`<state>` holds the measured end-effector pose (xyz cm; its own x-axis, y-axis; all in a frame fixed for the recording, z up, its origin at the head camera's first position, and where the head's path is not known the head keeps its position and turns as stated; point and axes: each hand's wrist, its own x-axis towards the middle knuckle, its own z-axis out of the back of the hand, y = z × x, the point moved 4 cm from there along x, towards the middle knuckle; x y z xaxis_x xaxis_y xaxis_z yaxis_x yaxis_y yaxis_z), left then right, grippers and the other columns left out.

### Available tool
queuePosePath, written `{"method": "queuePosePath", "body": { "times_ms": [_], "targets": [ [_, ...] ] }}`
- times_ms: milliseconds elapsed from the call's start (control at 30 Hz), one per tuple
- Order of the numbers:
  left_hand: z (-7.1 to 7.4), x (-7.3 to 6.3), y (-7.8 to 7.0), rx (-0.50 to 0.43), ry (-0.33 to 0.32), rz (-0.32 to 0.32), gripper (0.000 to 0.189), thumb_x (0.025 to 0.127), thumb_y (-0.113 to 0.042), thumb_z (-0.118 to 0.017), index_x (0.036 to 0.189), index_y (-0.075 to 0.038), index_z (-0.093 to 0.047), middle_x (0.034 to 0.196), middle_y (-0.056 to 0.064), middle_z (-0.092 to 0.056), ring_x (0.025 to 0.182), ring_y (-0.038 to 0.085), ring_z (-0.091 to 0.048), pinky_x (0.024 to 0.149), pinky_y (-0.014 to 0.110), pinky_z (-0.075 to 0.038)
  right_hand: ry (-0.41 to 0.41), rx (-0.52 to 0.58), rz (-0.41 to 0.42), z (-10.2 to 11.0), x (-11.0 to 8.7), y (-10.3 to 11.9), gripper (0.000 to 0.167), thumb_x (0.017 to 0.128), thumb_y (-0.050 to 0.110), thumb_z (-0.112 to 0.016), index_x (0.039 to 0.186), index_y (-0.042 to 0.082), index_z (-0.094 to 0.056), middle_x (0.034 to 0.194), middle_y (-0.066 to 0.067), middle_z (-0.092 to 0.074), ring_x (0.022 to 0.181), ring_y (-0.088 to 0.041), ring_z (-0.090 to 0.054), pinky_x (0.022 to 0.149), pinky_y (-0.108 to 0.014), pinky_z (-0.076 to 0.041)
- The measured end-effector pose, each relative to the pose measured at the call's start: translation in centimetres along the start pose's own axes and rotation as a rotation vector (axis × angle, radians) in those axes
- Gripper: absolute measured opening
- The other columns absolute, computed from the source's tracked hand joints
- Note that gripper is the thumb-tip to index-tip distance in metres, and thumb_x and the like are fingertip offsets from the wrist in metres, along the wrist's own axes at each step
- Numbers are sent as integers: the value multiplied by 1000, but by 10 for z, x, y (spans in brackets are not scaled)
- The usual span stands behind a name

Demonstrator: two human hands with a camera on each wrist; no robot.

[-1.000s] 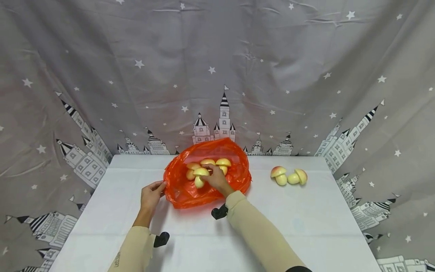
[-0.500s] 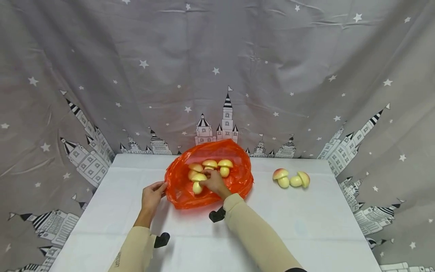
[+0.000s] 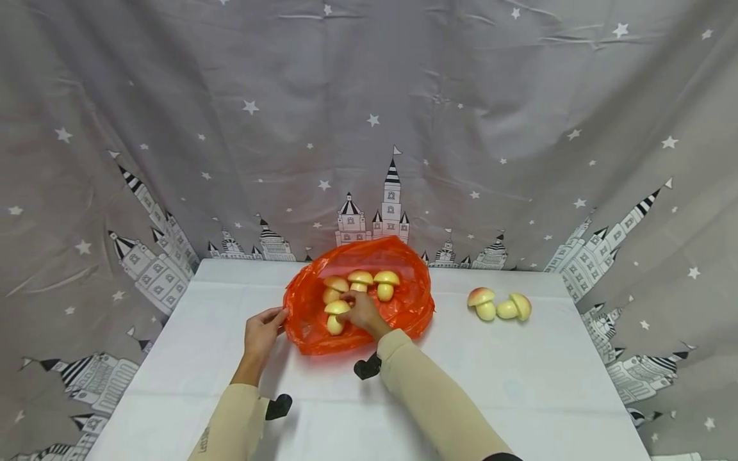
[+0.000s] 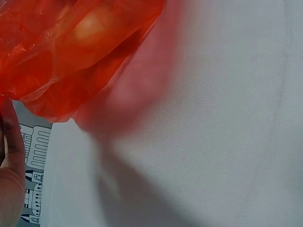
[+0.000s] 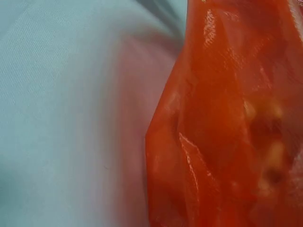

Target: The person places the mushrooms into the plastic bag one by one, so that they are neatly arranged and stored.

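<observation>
An orange-red plastic bag [image 3: 412, 304] lies with its mouth spread wide in the head view. My left hand [image 3: 261, 333] pinches the bag's left rim between thumb and fingers; its fingers [image 4: 12, 137] also show at the edge of the left wrist view. Inside the bag my right hand [image 3: 364, 315] grips a yellow toy mushroom [image 3: 336, 325], cap toward the back. Behind it three more mushrooms sit in the bag: one at left [image 3: 334, 283], a middle mushroom [image 3: 360, 277] and a right mushroom [image 3: 386, 278]. The bag's wall hides the right hand in the right wrist view.
Two more toy mushrooms lie close together on the white table [image 3: 519, 384], right of the bag: an upright-looking mushroom [image 3: 482, 303] with a reddish cap and a sideways mushroom [image 3: 515, 307]. A grey curtain [image 3: 369, 83] with stars and castles hangs behind the table.
My right hand has moved down and slightly left within the bag with the mushroom, away from those behind. The left hand keeps its hold on the rim. The head view has shifted slightly.
</observation>
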<state>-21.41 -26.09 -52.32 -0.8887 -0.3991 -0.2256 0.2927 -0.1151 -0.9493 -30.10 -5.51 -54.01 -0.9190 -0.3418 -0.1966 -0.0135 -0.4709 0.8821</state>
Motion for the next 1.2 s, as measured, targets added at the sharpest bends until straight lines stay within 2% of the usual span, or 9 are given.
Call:
{"method": "queuePosePath", "body": {
  "times_ms": [200,333,467,733,967,1200],
  "targets": [
    [-1,-1,1,13,8,5,40,96,-24,-60,122,7,-61,114,19,-63,81,4,-62,75,14,-53,6,-11,32,-2,-2,2,44,76,3,-80,117,4,-65,117,-8,-63,102,-23,-58,90,-35,-52],
    [1,-1,2,18,6,15,40,97,-24,-59,122,6,-61,117,21,-61,83,6,-64,77,16,-54,20,-18,8,-5,-1,3,45,77,6,-80,119,6,-65,118,-6,-62,99,-21,-57,90,-33,-52],
    [-1,0,3,16,5,19,40,96,-25,-60,122,6,-61,117,20,-62,83,6,-63,77,15,-53,29,-15,-9,-8,-2,3,43,77,5,-80,118,6,-65,115,-6,-63,98,-21,-58,90,-33,-52],
    [-3,-3,1,3,4,15,38,96,-23,-61,121,6,-62,112,17,-63,81,4,-62,74,13,-53,40,-7,12,-12,-2,3,41,77,4,-79,116,4,-64,115,-8,-63,102,-24,-58,92,-35,-52],
    [1,-2,0,2,-6,3,40,96,-25,-61,121,6,-62,112,18,-64,79,3,-63,74,14,-53,55,67,13,-10,-3,8,44,77,5,-80,119,2,-63,118,-8,-63,104,-24,-59,90,-33,-52],
    [5,-1,2,4,-5,10,42,96,-26,-60,122,7,-60,116,20,-62,79,3,-63,74,15,-54,63,118,60,-4,-6,14,49,76,1,-80,122,-1,-61,120,-17,-60,109,-32,-56,91,-38,-51]
  ]
}}
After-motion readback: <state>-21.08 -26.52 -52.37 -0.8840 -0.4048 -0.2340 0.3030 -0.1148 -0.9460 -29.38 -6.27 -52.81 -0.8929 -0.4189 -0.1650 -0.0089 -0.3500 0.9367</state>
